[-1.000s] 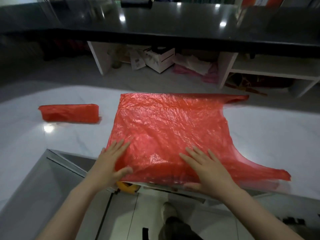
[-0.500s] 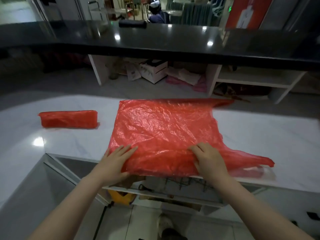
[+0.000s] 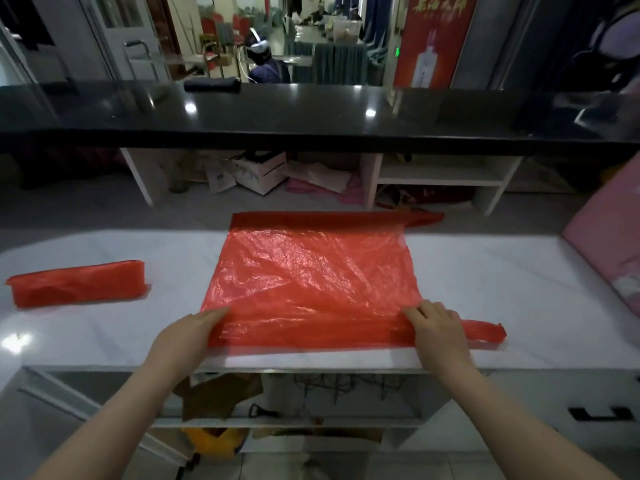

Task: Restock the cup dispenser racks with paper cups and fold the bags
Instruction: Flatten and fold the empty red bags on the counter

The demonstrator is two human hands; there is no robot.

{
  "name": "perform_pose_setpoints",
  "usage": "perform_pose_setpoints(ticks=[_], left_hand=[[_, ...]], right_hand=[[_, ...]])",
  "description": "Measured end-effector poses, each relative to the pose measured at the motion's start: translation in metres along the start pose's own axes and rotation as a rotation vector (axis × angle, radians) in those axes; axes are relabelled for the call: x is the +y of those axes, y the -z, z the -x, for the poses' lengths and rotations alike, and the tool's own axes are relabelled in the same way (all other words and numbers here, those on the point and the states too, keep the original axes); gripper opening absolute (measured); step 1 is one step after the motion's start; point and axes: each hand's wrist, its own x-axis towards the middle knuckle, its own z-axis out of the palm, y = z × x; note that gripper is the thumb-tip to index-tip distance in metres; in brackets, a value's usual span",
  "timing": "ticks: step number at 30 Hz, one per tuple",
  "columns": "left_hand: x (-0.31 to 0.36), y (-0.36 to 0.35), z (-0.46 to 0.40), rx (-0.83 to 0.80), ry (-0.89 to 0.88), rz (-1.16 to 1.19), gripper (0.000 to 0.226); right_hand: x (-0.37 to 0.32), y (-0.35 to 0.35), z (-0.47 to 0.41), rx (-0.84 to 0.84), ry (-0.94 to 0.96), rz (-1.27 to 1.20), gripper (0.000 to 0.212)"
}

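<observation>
A red plastic bag [image 3: 311, 271] lies spread flat on the white marble counter [image 3: 485, 271], its two handles pointing right. Its near edge is folded over into a narrow band. My left hand [image 3: 187, 337] grips the left end of that folded band, fingers tucked under the plastic. My right hand [image 3: 438, 327] pinches the right end of the band, beside the near handle [image 3: 485, 332]. A second red bag [image 3: 78, 282], folded into a compact strip, rests on the counter at the left. No cups or dispenser racks are in view.
A black raised counter [image 3: 311, 112] runs across the back with a dark roll [image 3: 212, 85] on it. A pink cushion-like object [image 3: 609, 251] sits at the right edge. Below the near counter edge is an open shelf [image 3: 277, 420] with clutter.
Both hands went from lying flat on the bag to gripping its near edge, and that edge has been folded away from me into a band. The view tilted upward.
</observation>
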Motion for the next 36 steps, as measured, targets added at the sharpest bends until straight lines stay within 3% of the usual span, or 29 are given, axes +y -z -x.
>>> perform_pose_setpoints(ticks=[5, 12, 15, 17, 19, 22, 26, 30, 36], left_hand=[[-0.002, -0.017, -0.001, 0.003, 0.030, -0.067, 0.058], [0.003, -0.026, 0.003, -0.011, 0.043, -0.021, 0.070], [0.001, -0.030, 0.009, 0.000, -0.009, 0.030, 0.069], [-0.001, -0.031, 0.012, 0.006, -0.034, 0.114, 0.059], [-0.003, -0.032, 0.015, -0.016, -0.103, 0.102, 0.061], [-0.008, -0.029, 0.019, -0.043, -0.201, 0.069, 0.082], [-0.011, -0.030, 0.029, -0.107, -0.280, -0.045, 0.103], [-0.008, -0.034, 0.037, -0.069, -0.276, -0.048, 0.105], [-0.004, -0.042, 0.043, -0.050, -0.218, -0.049, 0.101]], right_hand=[[0.010, -0.001, -0.002, -0.086, -0.096, 0.015, 0.033], [0.018, -0.010, 0.002, -0.130, -0.171, -0.016, 0.056], [0.005, -0.004, 0.011, -0.134, 0.034, 0.000, 0.066], [-0.011, -0.003, 0.016, -0.091, 0.222, -0.025, 0.063], [-0.024, -0.010, 0.020, -0.163, 0.319, -0.051, 0.057], [-0.028, -0.026, 0.029, -0.351, 0.272, -0.095, 0.052], [-0.012, -0.031, 0.049, -0.449, 0.227, -0.014, 0.062], [-0.021, -0.015, 0.044, -0.430, 0.095, -0.052, 0.063], [-0.104, -0.010, 0.020, -0.343, 0.268, -0.150, 0.076]])
